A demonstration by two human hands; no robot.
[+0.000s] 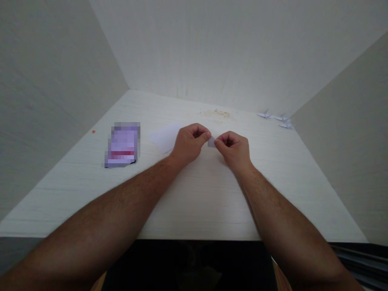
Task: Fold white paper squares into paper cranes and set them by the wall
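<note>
A small folded piece of white paper (211, 142) is held between my two hands, just above the table. My left hand (191, 142) pinches its upper left edge between thumb and forefinger. On the other side my right hand (234, 147) grips its right corner the same way. The fingers of both hands are curled in, and part of the paper is hidden behind the fingertips. Flat white paper sheets (165, 136) lie to the left, partly under my left hand.
Several folded paper cranes (285, 119) stand at the back right corner of the white table (194, 210). A blurred-out purple-white rectangular item (123, 143) lies at left, near a tiny orange bit (93, 131). Pale walls (212, 48) enclose three sides. A brownish stain (220, 113) marks the back.
</note>
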